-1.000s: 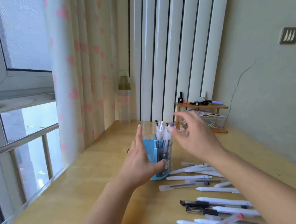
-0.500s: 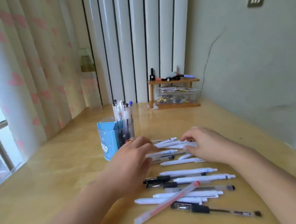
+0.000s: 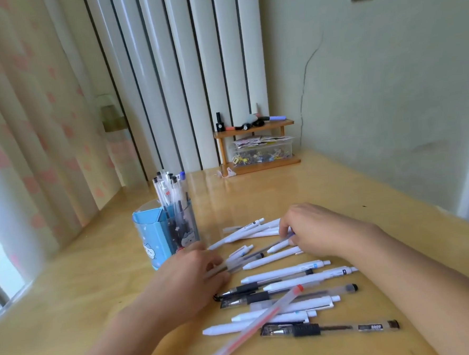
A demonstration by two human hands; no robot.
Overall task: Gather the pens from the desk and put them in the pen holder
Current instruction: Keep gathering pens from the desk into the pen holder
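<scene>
Blue pen holder (image 3: 160, 236) stands upright toward the desk's (image 3: 71, 310) left edge, w/ a clear front compartment packed w/ approx. a dozen capped pens (image 3: 171, 192) standing tips-down; its blue compartment on the left shows nothing inside from this angle. Loose pens (image 3: 286, 273), mostly white plus a few clear w/ black grips, lie scattered across the desk's middle toward the near edge, just right of the holder. One clear red-ink pen (image 3: 253, 327) lies diagonally on top of the near ones. Left hand (image 3: 185, 282) rests palm-down on the left ends of the pens, fingers curled over a clear pen (image 3: 241, 260); whether it's actually pinched can't be told, blurred. Right hand (image 3: 319, 229) sits over the far group, fingers curled down onto white pens (image 3: 247, 231), thumb and forefinger closing on one. At the desk's far edge, against the wall, a small wooden shelf (image 3: 256, 145) carries a clear plastic box (image 3: 262, 151) of small mixed clips, w/ small bottles on top.
</scene>
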